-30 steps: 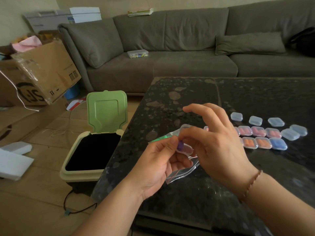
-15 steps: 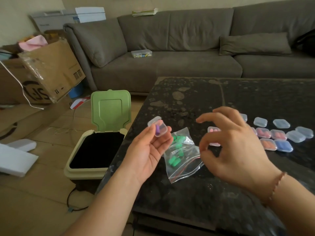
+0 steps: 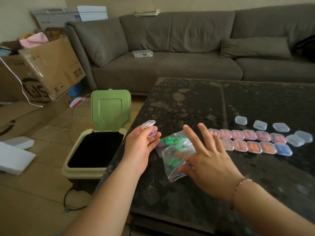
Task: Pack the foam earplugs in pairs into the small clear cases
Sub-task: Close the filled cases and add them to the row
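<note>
My left hand [image 3: 142, 144] holds a small clear case [image 3: 150, 128] with its lid up and a purple earplug inside. A clear zip bag [image 3: 175, 155] of green and purple earplugs lies on the dark table [image 3: 196, 103] just right of that hand. My right hand [image 3: 206, 156] rests on the bag with fingers spread and the thumb under the bag's edge. To the right, two rows of filled cases [image 3: 250, 141] hold pink, orange and blue earplugs. Several empty clear cases [image 3: 260, 125] lie behind and beside them.
A green-lidded bin [image 3: 95, 147] stands open on the floor at the table's left edge. A grey sofa [image 3: 187, 48] runs along the back, with a clear box [image 3: 142, 53] on its seat. Cardboard boxes [image 3: 42, 70] stand at the left.
My left hand drew apart from the right, carrying the open case with the purple earplug to the left. My right hand dropped onto the bag and spread its fingers.
</note>
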